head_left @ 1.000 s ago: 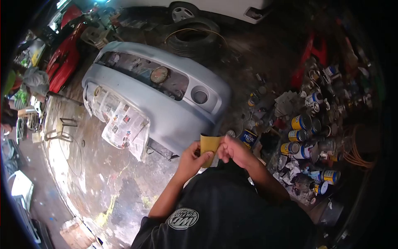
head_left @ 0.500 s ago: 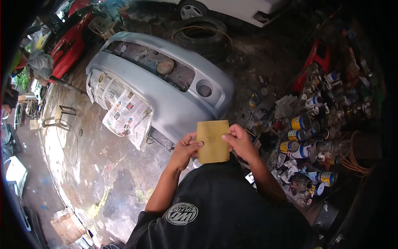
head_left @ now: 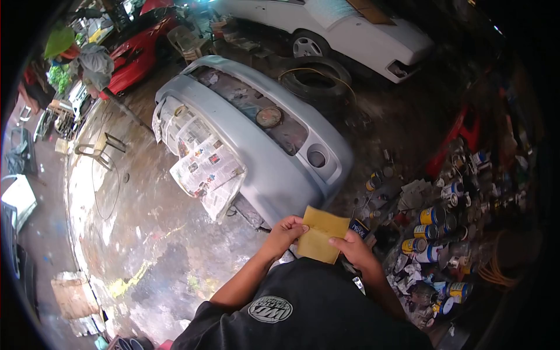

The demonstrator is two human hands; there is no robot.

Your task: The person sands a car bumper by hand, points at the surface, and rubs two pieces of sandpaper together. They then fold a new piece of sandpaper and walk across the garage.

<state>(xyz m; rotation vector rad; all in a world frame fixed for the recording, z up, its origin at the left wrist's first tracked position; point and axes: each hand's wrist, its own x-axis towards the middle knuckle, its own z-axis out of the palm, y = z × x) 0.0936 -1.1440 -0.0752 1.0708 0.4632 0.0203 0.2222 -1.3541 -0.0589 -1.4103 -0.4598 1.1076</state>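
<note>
Between my two hands is a tan sheet of sandpaper (head_left: 322, 236), held in front of my chest and slightly bent. My left hand (head_left: 284, 235) pinches its left edge, thumb on top. On the right edge, my right hand (head_left: 353, 248) grips it with the thumb pressed on the face; the fingers behind are hidden. Just beyond the sheet stands a grey car bumper (head_left: 274, 169), with newspaper (head_left: 207, 160) masking part of its left side. A round disc-like object (head_left: 269, 116) shows within the bumper's long opening.
Paint cans (head_left: 431, 216) and crumpled litter crowd the floor on the right. A tyre (head_left: 315, 79) lies behind the bumper, near a white car (head_left: 373, 46). At left are a small stool (head_left: 102, 149) and a person in a green cap (head_left: 61, 42).
The view has shifted, so the bumper and the sandpaper sit lower and further right. The sheet has tilted and bent a little, still in both hands.
</note>
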